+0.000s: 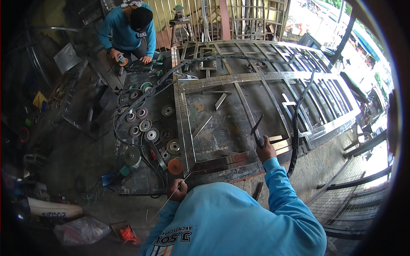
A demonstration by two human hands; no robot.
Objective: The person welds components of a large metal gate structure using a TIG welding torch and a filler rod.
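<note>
My right hand (266,151) is closed around the grip of a black TIG welding torch (259,137); its slim dark end points up, above the metal frame's near side. A thin metal filler rod (170,197) is pinched in my closed left hand (177,189), at the frame's near left corner. One end of the rod reaches up to that corner and the other hangs down past my sleeve. The large shiny metal frame (222,164) of bars lies flat on a dark worktable (141,181). Loose short metal strips (202,126) lie inside it.
Several grinding discs (151,135) and angle grinders (128,164) crowd the table's left part. A thick black cable (295,123) crosses the frame by my right arm. At the far left, a co-worker (128,27) bends over a grinder. Plastic bags (82,230) lie on the floor.
</note>
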